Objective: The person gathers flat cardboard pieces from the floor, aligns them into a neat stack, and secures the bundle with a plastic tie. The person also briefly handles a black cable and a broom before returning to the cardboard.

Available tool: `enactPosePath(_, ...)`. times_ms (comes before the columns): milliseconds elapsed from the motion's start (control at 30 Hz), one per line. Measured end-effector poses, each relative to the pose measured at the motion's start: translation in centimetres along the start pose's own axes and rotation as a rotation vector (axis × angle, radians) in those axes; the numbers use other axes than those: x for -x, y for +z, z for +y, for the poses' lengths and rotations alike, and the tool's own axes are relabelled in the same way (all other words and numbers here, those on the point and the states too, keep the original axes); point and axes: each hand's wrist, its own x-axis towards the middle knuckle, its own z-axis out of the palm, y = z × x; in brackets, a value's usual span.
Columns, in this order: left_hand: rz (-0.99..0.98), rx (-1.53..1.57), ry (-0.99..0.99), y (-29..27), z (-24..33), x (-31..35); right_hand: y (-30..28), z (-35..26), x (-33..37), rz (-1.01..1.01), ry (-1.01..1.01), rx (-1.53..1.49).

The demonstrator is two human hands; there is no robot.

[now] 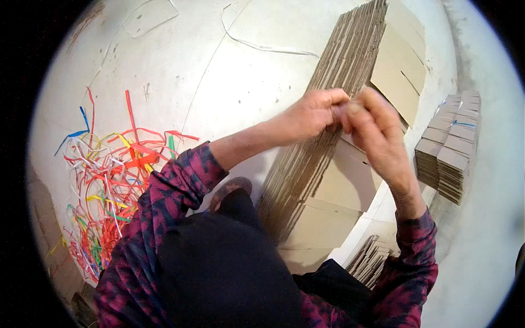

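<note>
My left hand (317, 113) and my right hand (376, 121) meet above a long stack of flattened cardboard boxes (350, 49). Both are closed, with thumbs and fingers pinched close together. Whatever lies between the fingertips is hidden and too small to name. The stack runs from beside my legs to the far side, its layered brown edges facing left and a flat cardboard panel (333, 183) on the top right. Checked red and dark sleeves cover both forearms.
A tangled heap of coloured plastic straps (117, 186) lies on the pale floor at left. Tied bundles of folded cardboard (451, 147) stand at right, and a smaller cardboard stack (371, 259) sits near my right forearm. A loose white strap (268, 50) lies at the far side.
</note>
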Motion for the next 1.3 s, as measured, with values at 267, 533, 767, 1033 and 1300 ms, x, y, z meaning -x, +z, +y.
enactPosePath(267, 0.014, -0.537, 0.193, 0.1, 0.1, 0.5, -1.6, 0.4, 0.6, 0.382, -0.186, 0.208)
enactPosePath(533, -0.002, -0.457, 0.29, -0.3, -0.1, 0.6, 0.5, 3.9, 1.6, 0.252, -0.418, 0.842)
enactPosePath(767, 0.126, 0.036, -0.093, 0.7, 0.3, 1.2, 1.0, 3.6, 2.4, 0.267, -0.351, 1.002)
enactPosePath(1033, -0.071, 0.232, -0.208, -1.0, 0.2, -0.6, 1.3, 1.2, 2.7, 0.245, -0.507, 1.252)
enactPosePath(1300, -0.161, 0.366, -0.227, -2.2, -0.3, -0.6, 1.0, 2.8, 2.9, 0.372, -0.085, 0.396)
